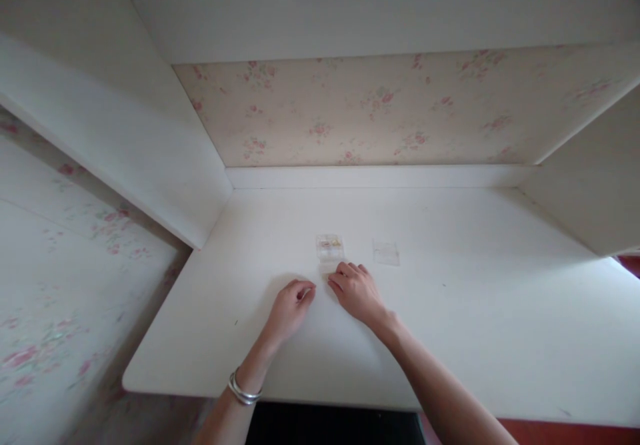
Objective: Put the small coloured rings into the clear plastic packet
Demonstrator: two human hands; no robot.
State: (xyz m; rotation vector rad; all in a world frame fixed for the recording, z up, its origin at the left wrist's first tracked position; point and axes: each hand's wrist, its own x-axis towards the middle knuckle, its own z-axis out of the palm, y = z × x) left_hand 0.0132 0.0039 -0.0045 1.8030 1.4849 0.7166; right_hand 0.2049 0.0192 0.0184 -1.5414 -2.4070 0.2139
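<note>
On the white desk top, near its middle, both hands rest close together. Left hand: fingers curled loosely inward, tips pinched near the thumb; whether anything is held cannot be told. Silver bangle on that wrist. Right hand: lying flat, fingers narrow, tips just beside a small clear plastic box with yellowish contents. Small clear plastic bag lies near, right of the box. Floral wallpaper behind.
</note>
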